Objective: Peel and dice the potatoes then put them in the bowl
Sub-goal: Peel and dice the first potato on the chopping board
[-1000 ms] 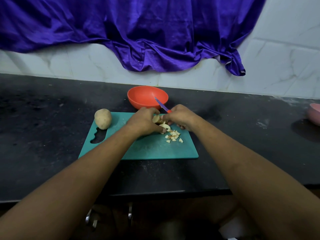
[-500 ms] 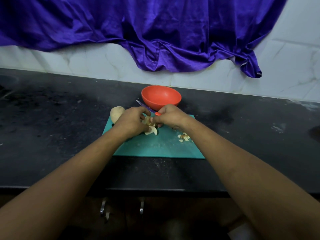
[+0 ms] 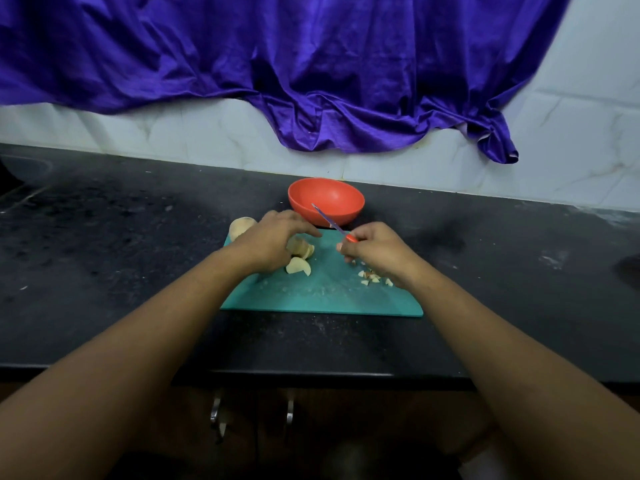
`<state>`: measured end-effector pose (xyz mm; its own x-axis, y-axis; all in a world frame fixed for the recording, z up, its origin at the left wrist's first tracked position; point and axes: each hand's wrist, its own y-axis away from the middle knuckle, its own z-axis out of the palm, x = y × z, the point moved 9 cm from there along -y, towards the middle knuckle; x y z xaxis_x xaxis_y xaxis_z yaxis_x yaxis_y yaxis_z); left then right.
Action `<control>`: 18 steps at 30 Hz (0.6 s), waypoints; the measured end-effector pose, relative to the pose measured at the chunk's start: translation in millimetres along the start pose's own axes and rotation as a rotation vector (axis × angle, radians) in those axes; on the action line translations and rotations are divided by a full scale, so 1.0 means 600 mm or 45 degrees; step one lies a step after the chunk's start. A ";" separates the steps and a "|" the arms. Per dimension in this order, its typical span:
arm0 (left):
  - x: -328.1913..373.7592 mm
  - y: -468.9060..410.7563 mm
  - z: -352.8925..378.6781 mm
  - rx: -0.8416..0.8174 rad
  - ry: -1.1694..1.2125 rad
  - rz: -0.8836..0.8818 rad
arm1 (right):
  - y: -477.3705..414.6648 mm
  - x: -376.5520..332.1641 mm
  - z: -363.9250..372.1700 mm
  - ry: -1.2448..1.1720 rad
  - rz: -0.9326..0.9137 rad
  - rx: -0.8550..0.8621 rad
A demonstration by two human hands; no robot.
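A teal cutting board lies on the black counter. My left hand rests over potato slices on the board's left part, fingers reaching forward. My right hand grips the red handle of a small knife, whose purple blade points up and back toward the orange bowl. A small pile of diced potato lies beneath my right hand. A whole unpeeled potato sits at the board's far left corner, partly behind my left hand.
Purple cloth hangs on the white tiled wall behind the counter. The counter's front edge runs just below the board, with cabinet handles under it. A dark shape sits at the right edge.
My hands have drawn apart. The right hand moved right with the knife, its blade now raised toward the bowl. The left hand stays on the potato slices.
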<state>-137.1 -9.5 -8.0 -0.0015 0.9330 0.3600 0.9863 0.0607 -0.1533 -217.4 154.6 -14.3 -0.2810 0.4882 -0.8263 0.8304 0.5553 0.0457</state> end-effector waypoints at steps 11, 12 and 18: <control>-0.006 -0.036 0.001 -0.351 -0.202 0.057 | 0.027 0.010 -0.013 -0.083 0.003 0.045; -0.014 -0.036 -0.002 -0.349 -0.245 0.033 | 0.025 0.009 -0.011 -0.091 0.002 0.043; -0.036 -0.039 -0.002 -0.328 -0.404 -0.023 | 0.020 0.004 0.009 -0.048 0.039 0.018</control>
<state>-159.7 -31.4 -10.8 -0.0306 0.9982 0.0524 0.9946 0.0252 0.1007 -205.4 158.7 -18.6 -0.2372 0.4788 -0.8453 0.8452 0.5307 0.0634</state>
